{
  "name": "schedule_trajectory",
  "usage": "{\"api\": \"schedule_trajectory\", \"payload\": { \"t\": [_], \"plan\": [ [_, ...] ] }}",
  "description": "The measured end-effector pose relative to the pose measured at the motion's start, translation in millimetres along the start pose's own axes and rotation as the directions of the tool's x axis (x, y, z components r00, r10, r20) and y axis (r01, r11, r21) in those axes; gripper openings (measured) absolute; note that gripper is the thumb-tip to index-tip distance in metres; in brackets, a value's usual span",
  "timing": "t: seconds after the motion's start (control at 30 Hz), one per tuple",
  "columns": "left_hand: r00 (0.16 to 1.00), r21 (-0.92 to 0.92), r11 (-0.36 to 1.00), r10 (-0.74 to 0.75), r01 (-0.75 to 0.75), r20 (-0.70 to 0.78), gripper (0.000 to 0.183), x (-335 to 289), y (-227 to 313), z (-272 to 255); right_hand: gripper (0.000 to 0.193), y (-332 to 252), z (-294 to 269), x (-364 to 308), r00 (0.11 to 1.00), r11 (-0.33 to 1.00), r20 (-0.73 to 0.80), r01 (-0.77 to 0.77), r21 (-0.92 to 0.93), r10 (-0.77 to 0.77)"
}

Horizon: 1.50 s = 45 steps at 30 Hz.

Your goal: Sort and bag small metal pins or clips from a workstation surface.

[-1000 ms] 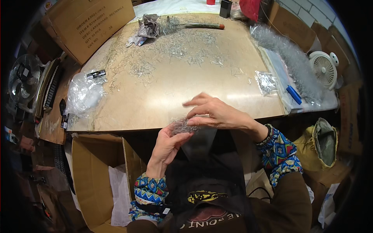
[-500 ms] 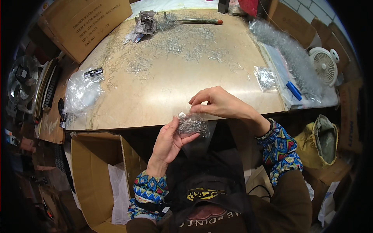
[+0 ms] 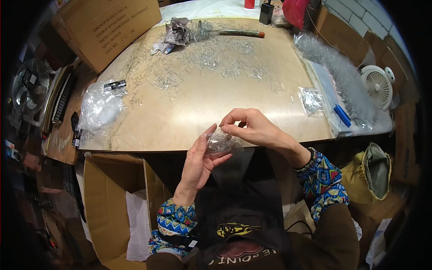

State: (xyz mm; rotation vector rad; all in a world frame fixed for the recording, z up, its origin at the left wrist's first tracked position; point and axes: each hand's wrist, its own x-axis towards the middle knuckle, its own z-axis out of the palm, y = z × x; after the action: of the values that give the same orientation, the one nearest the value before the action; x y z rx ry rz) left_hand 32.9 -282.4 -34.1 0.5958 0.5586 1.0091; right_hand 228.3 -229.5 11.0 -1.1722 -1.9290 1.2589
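My left hand (image 3: pixel 194 165) cradles a small clear plastic bag (image 3: pixel 221 145) packed with thin silvery metal pins, just off the near edge of the table. Its thumb and fingers curl around the bag's left side and underside. Above the bag, my right hand (image 3: pixel 255 129) has its thumb and forefinger pinched together at the bag's top edge. Whether those fingertips grip the film or a pin is too small to tell. Loose pins (image 3: pixel 209 60) like those in the bag lie scattered over the far half of the table.
Clear plastic bags (image 3: pixel 100 105) lie at the table's left edge. A flat bag of pins (image 3: pixel 310 100) and a blue pen-like tool (image 3: pixel 342 115) are at the right, near a white fan (image 3: pixel 377 86). An open carton (image 3: pixel 114 180) stands below; crumpled paper (image 3: pixel 176 32) sits far back.
The view has shifted slightly, so the table things sit lower and further right. A left fingertip now shows above the bag. My right hand stays pinched at the bag's top.
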Motion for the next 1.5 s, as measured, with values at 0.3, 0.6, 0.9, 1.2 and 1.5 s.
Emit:
{"api": "schedule_trajectory", "payload": {
  "t": [0.3,0.6,0.9,1.2,1.5],
  "plan": [
    [0.99,-0.01,0.991,0.133,-0.133,0.055,0.054,25.1,17.7,11.6,0.026,0.1,-3.0,16.7,0.958,0.943,-0.285,0.134,0.303,-0.045],
    [0.994,0.158,0.982,0.104,-0.108,0.037,0.038,44.2,17.8,16.7,0.019,-9.9,-9.3,28.4,0.893,0.935,-0.447,0.2,0.294,-0.05],
    [0.998,0.05,0.997,0.063,-0.062,-0.024,0.027,53.4,17.1,11.1,0.022,-6.8,-34.3,36.8,0.895,0.916,-0.445,0.159,0.37,0.024],
    [0.999,0.167,0.985,0.044,-0.04,-0.021,0.029,52.2,20.9,11.5,0.017,-2.7,-22.8,37.0,0.909,0.972,-0.348,0.231,-0.042,-0.231],
    [0.999,0.228,0.973,-0.036,0.04,-0.018,0.029,48.9,12.2,2.7,0.017,-6.8,-26.8,41.1,0.946,0.959,-0.315,0.16,0.234,-0.082]
  ]
}}
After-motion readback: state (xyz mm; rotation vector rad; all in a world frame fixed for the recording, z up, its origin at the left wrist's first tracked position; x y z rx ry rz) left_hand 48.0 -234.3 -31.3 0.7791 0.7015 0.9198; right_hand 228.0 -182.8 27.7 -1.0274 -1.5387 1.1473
